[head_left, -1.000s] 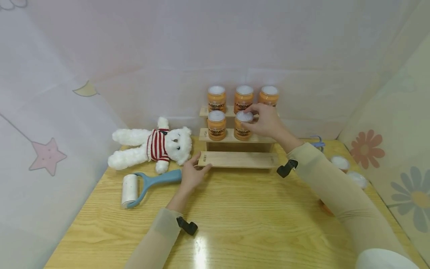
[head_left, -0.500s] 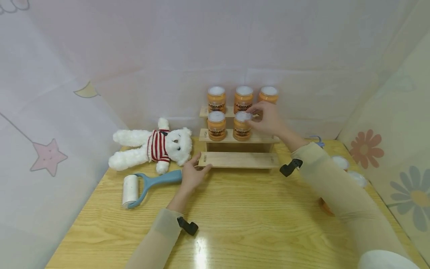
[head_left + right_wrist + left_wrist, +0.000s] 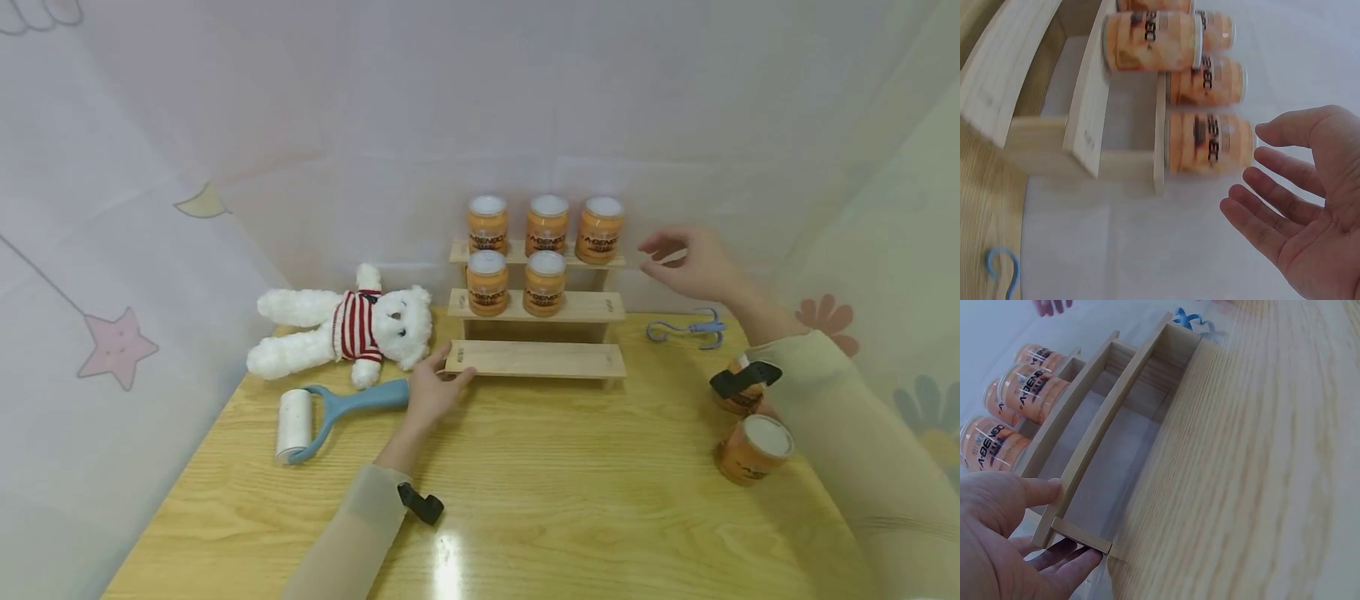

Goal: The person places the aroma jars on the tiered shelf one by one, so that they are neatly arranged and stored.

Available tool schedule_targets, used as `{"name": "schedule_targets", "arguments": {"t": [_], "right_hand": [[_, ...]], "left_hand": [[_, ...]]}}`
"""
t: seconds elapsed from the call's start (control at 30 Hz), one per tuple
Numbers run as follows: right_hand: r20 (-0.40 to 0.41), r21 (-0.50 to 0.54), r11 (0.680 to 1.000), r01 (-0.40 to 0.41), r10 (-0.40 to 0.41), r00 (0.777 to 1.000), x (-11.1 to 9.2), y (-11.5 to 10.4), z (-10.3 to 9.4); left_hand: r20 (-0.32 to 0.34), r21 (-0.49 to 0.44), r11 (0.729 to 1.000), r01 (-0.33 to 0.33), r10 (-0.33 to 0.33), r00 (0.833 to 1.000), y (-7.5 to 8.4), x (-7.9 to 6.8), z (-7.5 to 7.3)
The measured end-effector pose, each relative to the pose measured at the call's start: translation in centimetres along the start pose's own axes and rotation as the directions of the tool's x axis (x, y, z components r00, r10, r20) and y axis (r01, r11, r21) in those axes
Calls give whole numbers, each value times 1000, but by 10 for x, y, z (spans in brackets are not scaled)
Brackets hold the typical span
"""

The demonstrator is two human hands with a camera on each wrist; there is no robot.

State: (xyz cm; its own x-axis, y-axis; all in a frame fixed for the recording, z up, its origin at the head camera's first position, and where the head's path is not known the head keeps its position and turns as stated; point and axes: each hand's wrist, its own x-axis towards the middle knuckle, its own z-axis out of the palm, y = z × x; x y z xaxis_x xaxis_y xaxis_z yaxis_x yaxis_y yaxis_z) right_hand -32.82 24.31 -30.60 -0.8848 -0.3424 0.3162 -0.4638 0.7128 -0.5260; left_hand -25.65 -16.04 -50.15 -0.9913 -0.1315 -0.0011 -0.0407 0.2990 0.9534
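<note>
A three-step wooden display rack [image 3: 536, 358] stands on the table near the back wall. Three orange jars [image 3: 600, 233] with white lids line its top step, and two more jars [image 3: 543, 287] stand upright on the middle step; the lowest step is bare. My left hand [image 3: 435, 392] grips the rack's left end, thumb along the lowest board and fingers round the side panel [image 3: 1082, 536]. To the right of the rack, my right hand [image 3: 693, 262] hovers in the air, fingers loosely bent and holding nothing. The right wrist view shows its fingertips beside a top-step jar [image 3: 1210, 142].
Two further orange jars [image 3: 753, 450] sit at the table's right side, one partly behind my right wrist strap. Behind them lies a blue hook-shaped item [image 3: 693, 327]. On the left are a white teddy bear [image 3: 352, 325] in a striped sweater and a blue-handled lint roller [image 3: 337, 408].
My right hand has let go of the right jar on the middle step and moved away to the right. That jar stays in place; my left hand keeps its hold on the rack.
</note>
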Motion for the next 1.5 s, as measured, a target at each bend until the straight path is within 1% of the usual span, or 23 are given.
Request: {"name": "schedule_targets", "arguments": {"t": [0.13,0.27,0.4,0.5,0.63,0.7,0.8,0.9,0.93,1.07,1.2,1.33,1.5], "right_hand": [[17,-56,998,-28,29,999,-16,18,-17],[38,-98,993,-67,71,997,-31,31,-31],[44,-121,987,-110,116,992,-46,44,-39],[36,-114,986,-125,130,991,-56,52,-43],[29,-100,989,-107,110,993,-68,61,-44],[36,-103,988,-112,116,993,-74,66,-44],[53,-117,981,-153,160,986,-85,74,-44],[67,-149,967,-206,217,974,-96,86,-45],[72,-162,964,-211,225,972,-99,91,-44],[107,-200,959,-198,223,969,-114,109,-41],[169,-207,963,-175,211,963,-127,123,-35],[224,-198,963,-183,226,948,-135,131,-29],[242,-200,961,-190,236,941,-143,139,-25]], "left_hand": [[2,-14,1000,26,-26,1000,2,-2,-2],[4,-16,999,31,-31,1000,3,-2,-3],[5,-13,1000,19,-19,1000,2,-1,-2],[7,-15,1000,16,-15,1000,2,-1,-1],[1,-14,1000,15,-15,1000,2,-3,-1],[-1,-12,1000,14,-14,1000,2,-3,-1],[1,-14,1000,15,-15,1000,1,-3,-1],[8,-30,999,17,-16,1000,1,-2,0],[10,-35,999,19,-19,1000,0,-2,0],[11,-45,999,20,-20,1000,0,-2,0],[7,-41,999,18,-18,1000,1,-1,0],[6,-24,999,22,-22,1000,1,-2,0],[4,-8,1000,20,-20,1000,2,-3,1]]}}
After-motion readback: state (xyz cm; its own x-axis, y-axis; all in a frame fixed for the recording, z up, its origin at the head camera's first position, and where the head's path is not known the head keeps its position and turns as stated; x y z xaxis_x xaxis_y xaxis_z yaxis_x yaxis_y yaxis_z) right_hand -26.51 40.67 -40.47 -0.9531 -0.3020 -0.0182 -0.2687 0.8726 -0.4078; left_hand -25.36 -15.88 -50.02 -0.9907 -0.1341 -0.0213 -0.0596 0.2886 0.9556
